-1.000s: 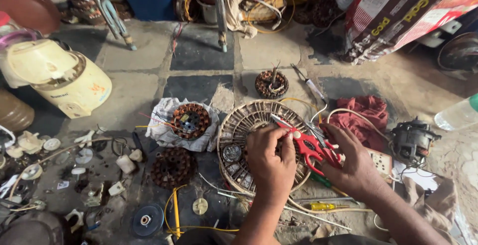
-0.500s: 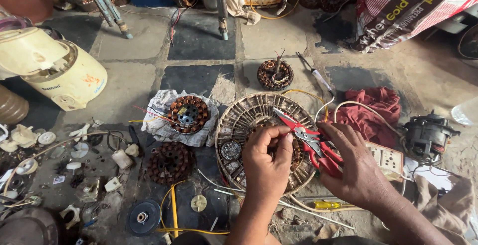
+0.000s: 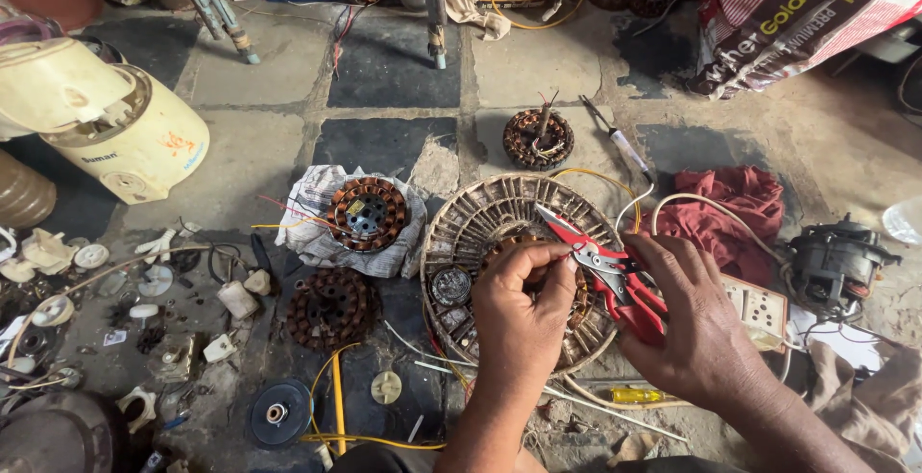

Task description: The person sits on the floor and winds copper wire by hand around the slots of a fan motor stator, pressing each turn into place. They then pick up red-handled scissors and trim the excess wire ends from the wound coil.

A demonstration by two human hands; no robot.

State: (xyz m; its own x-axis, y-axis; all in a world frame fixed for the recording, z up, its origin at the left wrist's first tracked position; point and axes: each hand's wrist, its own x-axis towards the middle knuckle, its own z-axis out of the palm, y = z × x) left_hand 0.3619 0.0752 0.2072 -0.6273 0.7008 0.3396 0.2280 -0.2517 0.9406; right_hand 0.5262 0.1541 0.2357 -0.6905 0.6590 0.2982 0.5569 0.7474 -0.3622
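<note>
Now your left hand [image 3: 523, 315] pinches a wire on the motor winding [image 3: 519, 266], steadying it; right hand [image 3: 691, 324] grips red cutters [image 3: 605, 266], tips aimed w/ reach.

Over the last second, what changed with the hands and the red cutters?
Little changed. The left hand closed in, fingertips pinching at the winding in the round motor frame. The right hand kept hold of the red cutters, blades pointing at the same spot. The stators on the floor stayed put.
</note>
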